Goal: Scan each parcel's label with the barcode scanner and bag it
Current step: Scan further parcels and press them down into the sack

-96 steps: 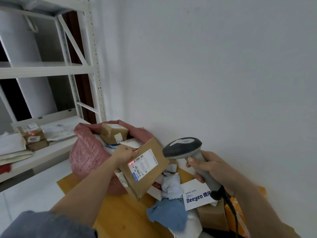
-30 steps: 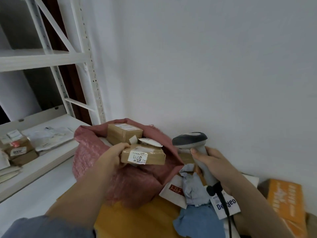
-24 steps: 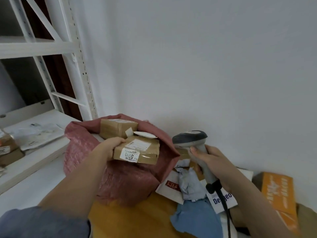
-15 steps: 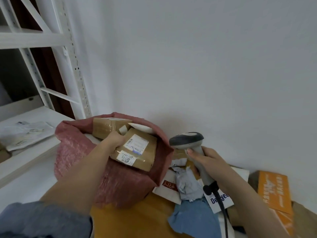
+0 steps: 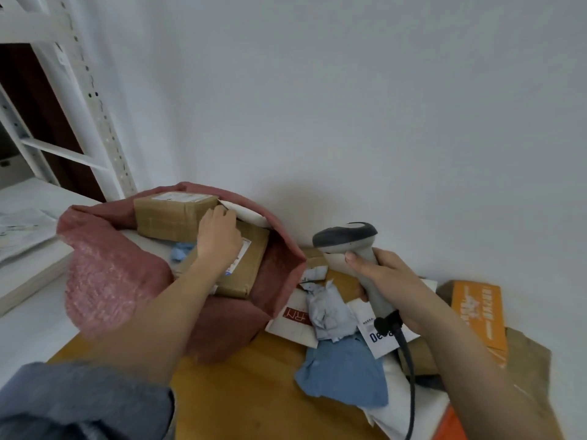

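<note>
Left hand (image 5: pixel 219 238) is down inside the mouth of the pink bubble-wrap mailer bag (image 5: pixel 104 274), palm flat on the flat brown cardboard parcel with the white label (image 5: pixel 244 268), fingers curled over its far edge, so I read it as gripping the parcel and not yet letting go. That parcel lies tilted against the taller taped brown box (image 5: pixel 173 214) already in the bag. Right hand (image 5: pixel 386 281) is wrapped round the handle of the grey handheld barcode scanner (image 5: pixel 346 241), held up beside the bag with its cord (image 5: pixel 408 369) trailing down. My worry: the bag mouth is slack, so a quick pull-out could drag the parcel out, or tip the bag onto the yellow tabletop (image 5: pixel 254 392). That cord could also snag the loose blue and white poly mailers (image 5: pixel 343 363) below it.
</note>
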`<state>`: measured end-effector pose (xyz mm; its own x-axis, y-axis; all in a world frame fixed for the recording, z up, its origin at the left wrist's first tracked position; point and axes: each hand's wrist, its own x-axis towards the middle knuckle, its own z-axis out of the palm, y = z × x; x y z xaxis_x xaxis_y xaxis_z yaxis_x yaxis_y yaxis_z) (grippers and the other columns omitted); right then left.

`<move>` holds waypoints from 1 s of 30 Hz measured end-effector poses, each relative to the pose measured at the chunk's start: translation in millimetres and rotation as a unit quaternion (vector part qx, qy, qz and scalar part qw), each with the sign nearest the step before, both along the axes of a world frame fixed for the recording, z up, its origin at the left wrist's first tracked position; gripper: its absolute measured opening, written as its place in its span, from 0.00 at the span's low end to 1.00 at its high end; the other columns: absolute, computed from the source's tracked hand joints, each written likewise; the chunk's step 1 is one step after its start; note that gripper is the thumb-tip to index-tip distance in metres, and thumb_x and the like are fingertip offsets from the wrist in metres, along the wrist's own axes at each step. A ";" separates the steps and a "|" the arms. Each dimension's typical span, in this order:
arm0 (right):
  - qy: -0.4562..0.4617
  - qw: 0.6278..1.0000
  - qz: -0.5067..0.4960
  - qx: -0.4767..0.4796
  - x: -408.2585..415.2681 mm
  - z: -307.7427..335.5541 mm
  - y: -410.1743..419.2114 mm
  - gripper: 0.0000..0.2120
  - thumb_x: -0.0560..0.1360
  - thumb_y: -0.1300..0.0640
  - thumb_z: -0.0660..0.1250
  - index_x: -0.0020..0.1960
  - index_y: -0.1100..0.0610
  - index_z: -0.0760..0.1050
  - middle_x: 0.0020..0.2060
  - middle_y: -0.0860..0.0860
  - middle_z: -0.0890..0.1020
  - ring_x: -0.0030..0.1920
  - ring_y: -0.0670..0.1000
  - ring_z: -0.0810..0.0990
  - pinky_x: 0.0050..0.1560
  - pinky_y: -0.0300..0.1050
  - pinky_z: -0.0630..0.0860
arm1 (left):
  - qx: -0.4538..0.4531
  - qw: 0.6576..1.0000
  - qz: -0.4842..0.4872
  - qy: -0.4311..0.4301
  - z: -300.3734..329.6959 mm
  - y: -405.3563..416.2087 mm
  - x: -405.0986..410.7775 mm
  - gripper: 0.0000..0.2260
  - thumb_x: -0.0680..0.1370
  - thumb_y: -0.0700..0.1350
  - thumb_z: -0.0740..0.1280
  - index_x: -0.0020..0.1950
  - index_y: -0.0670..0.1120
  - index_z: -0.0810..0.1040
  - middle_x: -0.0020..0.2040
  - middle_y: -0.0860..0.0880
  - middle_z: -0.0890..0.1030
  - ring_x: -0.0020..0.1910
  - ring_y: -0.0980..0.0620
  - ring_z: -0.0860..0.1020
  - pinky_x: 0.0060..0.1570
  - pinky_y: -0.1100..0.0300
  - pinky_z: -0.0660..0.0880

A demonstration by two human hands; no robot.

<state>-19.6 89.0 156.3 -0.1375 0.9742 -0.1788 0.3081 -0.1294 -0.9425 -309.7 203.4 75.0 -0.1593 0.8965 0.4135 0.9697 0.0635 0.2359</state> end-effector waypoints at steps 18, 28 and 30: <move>0.015 0.997 -0.075 -0.008 140.8 -14.6 1.3 0.14 0.79 0.45 0.64 0.50 0.56 0.76 0.30 0.53 0.78 0.33 0.50 0.76 0.41 0.46 0.73 | -0.164 0.956 -0.216 -0.109 -50.4 1.9 214.0 0.13 0.76 0.37 0.61 0.59 0.39 0.77 0.56 0.42 0.77 0.55 0.44 0.76 0.55 0.54 0.73; 0.049 0.992 -0.111 -0.045 213.6 -66.2 20.5 0.12 0.79 0.49 0.64 0.44 0.57 0.76 0.29 0.54 0.77 0.31 0.49 0.75 0.39 0.46 0.72 | -0.409 0.870 -0.226 -0.155 -150.9 -26.5 327.2 0.38 0.76 0.52 0.70 0.79 0.45 0.52 0.77 0.46 0.60 0.73 0.48 0.63 0.70 0.56 0.62; 0.041 0.991 -0.111 -0.058 221.9 -77.4 23.5 0.12 0.80 0.49 0.64 0.42 0.56 0.75 0.28 0.53 0.77 0.30 0.48 0.75 0.37 0.44 0.72 | -0.418 0.868 -0.225 -0.149 -163.3 -29.1 339.5 0.40 0.76 0.53 0.69 0.79 0.46 0.48 0.78 0.46 0.57 0.75 0.47 0.61 0.71 0.54 0.61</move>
